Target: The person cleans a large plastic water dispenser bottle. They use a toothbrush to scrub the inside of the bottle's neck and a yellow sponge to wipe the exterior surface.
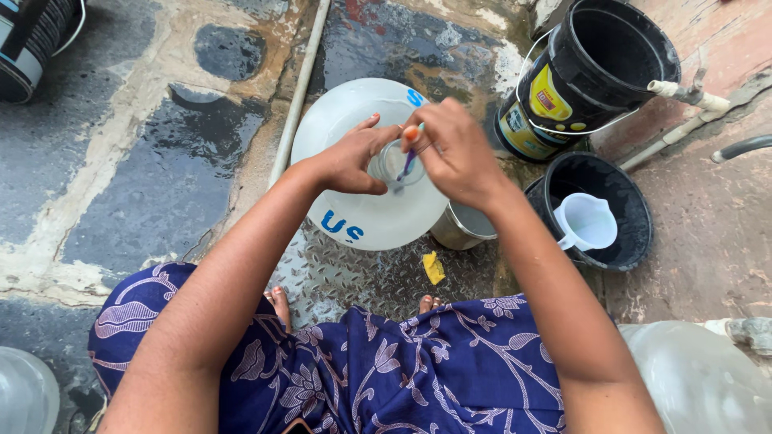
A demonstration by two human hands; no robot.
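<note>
Nearest the camera, blue floral cloth (386, 370) over the knees, with toes peeping out beneath onto a ridged metal plate (354, 277). Above that, both forearms reaching forward. Left hand (354, 159) curled around the neck (392, 163) of a big translucent water jug (354, 217) standing upright just ahead, fingers closed on it. Right hand (454, 153) pinched shut on a small brush (408, 157) with an orange tip and purple handle, poked down into the jug's mouth. Just beside the jug on the right, a steel pot (462, 229), and a yellow scrap (433, 268) lying on the plate. Further right, a black bucket (623, 241) holding a white plastic mug (587, 223). Beyond it, a tilted black paint pail (579, 80) with a yellow label, touching a white pipe (687, 95). Underfoot and outward, wet patchy concrete floor (153, 161), crossed by a thin pipe (299, 92) running up past the jug. More translucent jugs at the lower corners, only partly in view.
</note>
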